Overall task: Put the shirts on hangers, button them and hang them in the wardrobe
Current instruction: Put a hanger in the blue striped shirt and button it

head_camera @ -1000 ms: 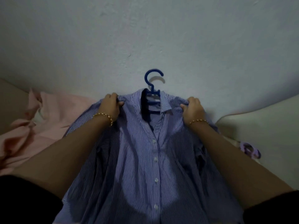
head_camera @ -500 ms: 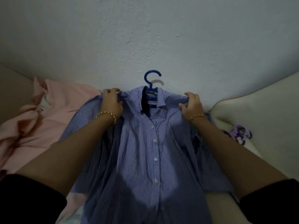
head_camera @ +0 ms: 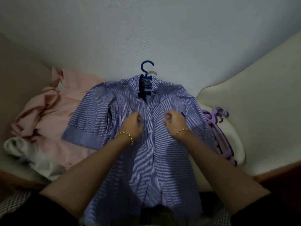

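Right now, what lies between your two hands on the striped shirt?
Only the striped shirt's button placket: two white buttons sit in the gap between the left hand and the right hand. The head view shows it.

Setting: a private home, in a soft-furnished room where laundry is laid out.

Indicators:
- A plain white plastered wall (head_camera: 146, 30) closes the far side.
- A beige upholstered cushion (head_camera: 19, 79) on the left and a cream upholstered cushion (head_camera: 260, 111) on the right meet the wall, like sofa or bed padding.
- A blue-and-white striped button shirt (head_camera: 162, 160) lies at centre on a blue plastic hanger (head_camera: 146, 67).
- A crumpled pink garment (head_camera: 53, 111) lies to its left.
- A bundle of purple plastic hangers (head_camera: 219, 136) lies just beside it on the right.
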